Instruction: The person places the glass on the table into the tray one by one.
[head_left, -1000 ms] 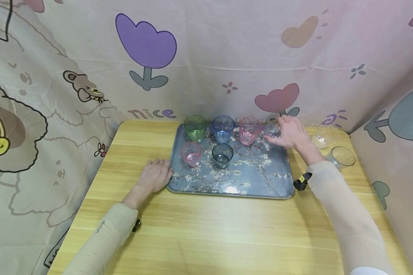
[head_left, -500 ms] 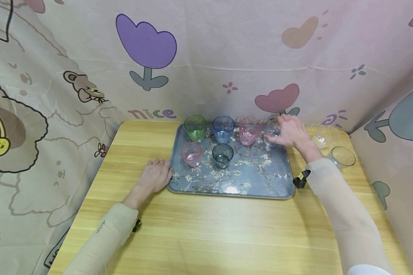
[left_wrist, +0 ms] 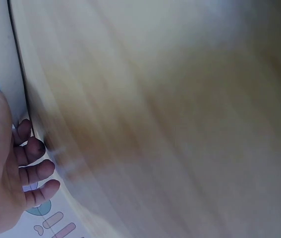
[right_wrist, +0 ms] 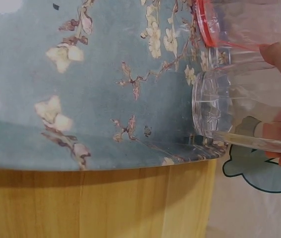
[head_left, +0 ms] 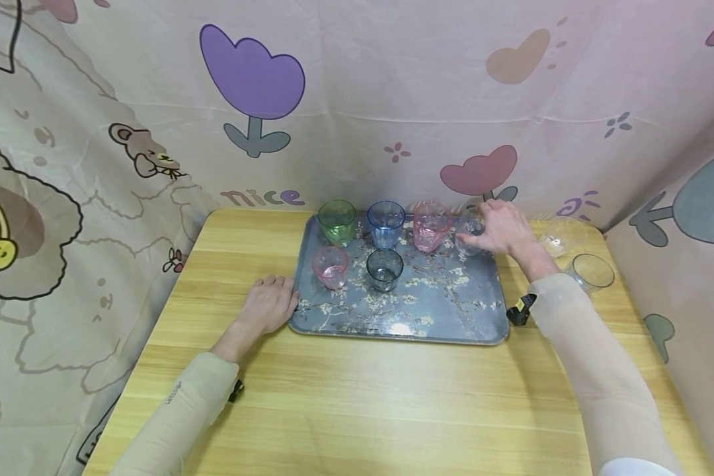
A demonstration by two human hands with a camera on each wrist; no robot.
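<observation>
The upper right corner of a rectangular blue-gray tray with a blossom print (head_left: 437,314) is lying just beneath a clear, ribbed glass tumbler (head_left: 469,237), which is sitting near the tray's rim and just beside a tall pink glass tumbler (head_left: 431,228). The right hand (head_left: 501,228) is grasping the clear tumbler, its thumb and fingers curling round the sides; I cannot tell whether the base is bearing fully on the tray. The left hand (head_left: 269,304) is touching the tray's lower left edge, its fingers relaxing and holding nothing. Printed tray surface is stretching across the lower right of the tray, and the light wooden worktop (head_left: 363,396) is extending below it toward the bottom of the frame. A green glass tumbler (head_left: 338,228) and a blue glass tumbler (head_left: 387,228) are continuing the back row leftward; a small pink glass cup (head_left: 330,271) and a small gray glass cup (head_left: 384,272) are standing in front. Two other clear glasses (head_left: 592,272) are standing on the worktop at the right. A pale cloth with cartoon flowers (head_left: 357,158) is hanging behind. The held tumbler is looking colorless, showing vertical facets above a thick base.
</observation>
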